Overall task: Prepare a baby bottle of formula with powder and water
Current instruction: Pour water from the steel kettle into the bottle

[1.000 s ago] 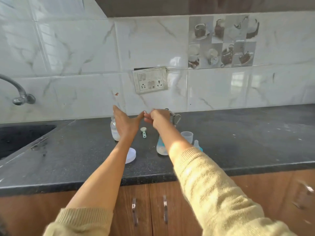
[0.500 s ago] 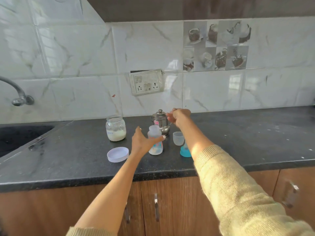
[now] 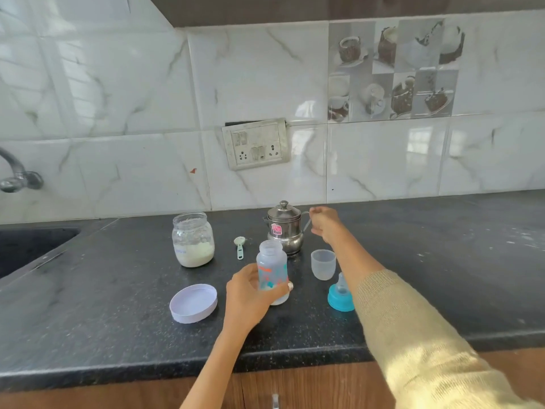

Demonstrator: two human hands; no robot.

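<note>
An uncapped baby bottle with coloured print stands upright on the black counter, white powder in its bottom. My left hand is wrapped around its lower part. Behind it stands a small steel kettle with a lid. My right hand is closed at the kettle's thin handle on its right side. An open glass jar of white powder sits to the left, with a pale green scoop lying between jar and kettle.
The jar's white lid lies upside down at front left. A clear cap and the blue teat ring stand right of the bottle. A sink and tap are at far left. The counter edge runs along the front.
My left hand has closed around the bottle, which it was only reaching for before. My right hand has stayed at the kettle's handle. The view has tilted down and closer.
</note>
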